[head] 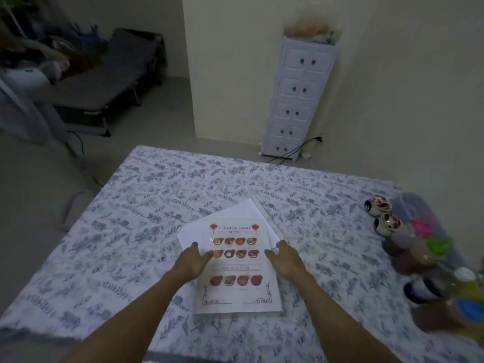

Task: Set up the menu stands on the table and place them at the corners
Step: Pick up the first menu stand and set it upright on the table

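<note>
A clear menu stand (237,292) with a "Chinese Food Menu" sheet lies flat in the middle of the table (117,247), which wears a blue floral cloth. More white sheets (235,210) are stacked crookedly under it, sticking out toward the far side. My left hand (192,260) hovers over the menu's left edge with fingers spread. My right hand (284,259) hovers at the right edge, fingers apart too. Neither hand grips anything.
Several jars and bottles with coloured lids (429,260) crowd the table's right edge, along with two small painted pots (382,213). Beyond the table stand a white drawer tower (296,100) against the wall and a folding cot (110,74) at the far left.
</note>
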`<state>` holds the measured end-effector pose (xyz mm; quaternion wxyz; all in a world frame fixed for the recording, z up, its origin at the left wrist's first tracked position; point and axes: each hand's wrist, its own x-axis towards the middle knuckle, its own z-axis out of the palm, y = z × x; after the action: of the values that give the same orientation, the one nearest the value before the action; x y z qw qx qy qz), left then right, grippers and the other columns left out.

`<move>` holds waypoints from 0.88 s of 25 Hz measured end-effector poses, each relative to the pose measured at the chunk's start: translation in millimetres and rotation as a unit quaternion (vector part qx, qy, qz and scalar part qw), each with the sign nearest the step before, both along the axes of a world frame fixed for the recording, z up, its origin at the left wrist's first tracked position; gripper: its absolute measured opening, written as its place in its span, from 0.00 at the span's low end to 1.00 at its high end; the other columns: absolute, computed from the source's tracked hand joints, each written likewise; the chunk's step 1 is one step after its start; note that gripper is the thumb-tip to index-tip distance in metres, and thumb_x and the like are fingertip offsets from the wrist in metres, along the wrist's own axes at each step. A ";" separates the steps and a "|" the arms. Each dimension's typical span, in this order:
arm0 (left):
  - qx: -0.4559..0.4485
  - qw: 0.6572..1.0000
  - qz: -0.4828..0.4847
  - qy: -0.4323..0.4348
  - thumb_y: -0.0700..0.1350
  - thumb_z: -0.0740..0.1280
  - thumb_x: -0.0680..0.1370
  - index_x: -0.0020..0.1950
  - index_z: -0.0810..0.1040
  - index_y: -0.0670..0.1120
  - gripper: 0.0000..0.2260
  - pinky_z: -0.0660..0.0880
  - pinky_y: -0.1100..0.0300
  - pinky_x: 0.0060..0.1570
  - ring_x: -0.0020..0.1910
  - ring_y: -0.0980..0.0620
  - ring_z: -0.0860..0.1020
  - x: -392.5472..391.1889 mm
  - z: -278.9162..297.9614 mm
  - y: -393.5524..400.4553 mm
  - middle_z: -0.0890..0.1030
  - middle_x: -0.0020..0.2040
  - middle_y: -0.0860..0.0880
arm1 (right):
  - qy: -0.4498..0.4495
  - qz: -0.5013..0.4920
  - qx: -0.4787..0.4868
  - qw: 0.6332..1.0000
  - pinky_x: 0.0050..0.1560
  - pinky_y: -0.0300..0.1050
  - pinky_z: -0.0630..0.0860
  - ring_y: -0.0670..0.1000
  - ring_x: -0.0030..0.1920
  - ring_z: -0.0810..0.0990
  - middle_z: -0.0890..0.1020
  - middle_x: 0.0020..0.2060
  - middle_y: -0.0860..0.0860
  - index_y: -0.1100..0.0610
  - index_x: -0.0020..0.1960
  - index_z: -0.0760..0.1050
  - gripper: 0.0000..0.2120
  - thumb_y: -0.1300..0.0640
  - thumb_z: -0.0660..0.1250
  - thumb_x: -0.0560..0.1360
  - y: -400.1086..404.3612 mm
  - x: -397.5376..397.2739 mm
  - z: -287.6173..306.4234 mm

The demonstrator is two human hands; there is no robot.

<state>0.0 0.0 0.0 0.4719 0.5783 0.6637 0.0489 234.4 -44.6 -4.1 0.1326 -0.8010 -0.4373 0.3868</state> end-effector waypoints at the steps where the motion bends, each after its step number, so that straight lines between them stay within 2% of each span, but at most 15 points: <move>1: -0.004 0.999 0.027 -0.019 0.52 0.59 0.81 0.77 0.56 0.37 0.30 0.65 0.53 0.69 0.75 0.39 0.64 0.6 -6.7 4.5 0.63 0.77 0.38 | 0.016 -0.029 -0.010 0.999 0.60 0.47 0.72 0.60 0.64 0.74 0.74 0.66 0.61 0.63 0.70 0.64 0.25 0.48 0.60 0.79 3.9 -2.4 -9.4; 4: -0.045 0.992 0.100 -0.058 0.49 0.62 0.80 0.72 0.65 0.37 0.24 0.70 0.53 0.61 0.67 0.38 0.72 -5.3 -36.8 17.3 0.71 0.71 0.38 | 0.057 -0.129 -0.043 0.989 0.54 0.45 0.72 0.60 0.60 0.77 0.76 0.63 0.61 0.63 0.68 0.67 0.24 0.49 0.61 0.78 11.3 -7.9 -38.3; 6: -0.085 0.981 0.139 -0.109 0.46 0.66 0.79 0.63 0.75 0.38 0.16 0.76 0.48 0.59 0.56 0.39 0.79 -10.6 -49.8 24.4 0.79 0.63 0.37 | 0.070 -0.156 -0.042 0.984 0.51 0.45 0.76 0.57 0.52 0.80 0.80 0.58 0.60 0.63 0.63 0.73 0.20 0.50 0.63 0.77 14.3 -11.0 -49.0; 8: -0.119 0.973 0.138 -0.142 0.40 0.69 0.76 0.54 0.81 0.38 0.09 0.79 0.42 0.58 0.52 0.38 0.83 -19.3 -56.4 31.3 0.84 0.54 0.38 | 0.058 -0.161 -0.030 0.985 0.43 0.41 0.74 0.54 0.47 0.78 0.82 0.54 0.59 0.63 0.60 0.78 0.17 0.53 0.65 0.77 17.3 -12.8 -49.9; 10: -0.142 0.970 0.126 -0.152 0.37 0.71 0.75 0.49 0.81 0.40 0.05 0.80 0.43 0.54 0.51 0.37 0.84 -27.8 -55.6 34.7 0.85 0.50 0.39 | 0.059 -0.179 -0.016 0.982 0.42 0.42 0.76 0.56 0.46 0.80 0.84 0.52 0.60 0.63 0.58 0.80 0.15 0.56 0.69 0.75 16.9 -11.4 -50.0; 12: -0.159 0.965 0.118 -0.170 0.36 0.71 0.74 0.47 0.79 0.40 0.04 0.83 0.48 0.45 0.47 0.39 0.85 -33.4 -49.4 34.0 0.85 0.49 0.39 | 0.074 -0.195 -0.014 0.978 0.51 0.48 0.80 0.59 0.49 0.83 0.85 0.50 0.60 0.62 0.56 0.81 0.14 0.56 0.72 0.73 16.3 -10.2 -48.0; 14: -0.176 0.956 0.115 -0.204 0.34 0.71 0.74 0.47 0.75 0.40 0.06 0.83 0.54 0.37 0.43 0.44 0.85 -38.6 -39.5 30.4 0.86 0.48 0.40 | 0.104 -0.203 -0.019 0.973 0.54 0.54 0.82 0.60 0.48 0.84 0.86 0.49 0.60 0.62 0.53 0.82 0.13 0.57 0.74 0.71 14.4 -7.6 -45.9; 17: -0.177 0.940 0.088 -0.278 0.34 0.72 0.73 0.47 0.70 0.41 0.11 0.84 0.51 0.40 0.45 0.42 0.86 -46.5 -26.9 25.3 0.86 0.50 0.38 | 0.186 -0.218 0.014 0.958 0.43 0.47 0.83 0.56 0.42 0.84 0.85 0.44 0.58 0.62 0.49 0.79 0.09 0.63 0.74 0.70 8.6 -0.1 -29.7; 20: -0.155 0.930 0.055 -0.329 0.34 0.74 0.71 0.46 0.72 0.42 0.12 0.84 0.50 0.43 0.50 0.39 0.85 -43.2 -10.1 20.7 0.86 0.51 0.37 | 0.238 -0.218 0.036 0.946 0.50 0.55 0.82 0.58 0.48 0.84 0.84 0.48 0.59 0.63 0.53 0.77 0.13 0.63 0.75 0.70 -3.5 16.5 -8.4; 22: -0.135 0.931 0.043 -0.337 0.34 0.74 0.70 0.43 0.72 0.42 0.12 0.84 0.52 0.43 0.50 0.40 0.85 -28.5 -1.4 15.5 0.86 0.50 0.37 | 0.254 -0.221 0.054 0.940 0.49 0.54 0.82 0.58 0.48 0.84 0.84 0.48 0.59 0.63 0.54 0.76 0.14 0.63 0.75 0.70 -15.7 32.8 3.9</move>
<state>-28.5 15.5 -1.4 0.7391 0.4296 0.4899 0.1705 267.3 -60.4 -0.2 0.3644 -0.7445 -0.2213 0.5138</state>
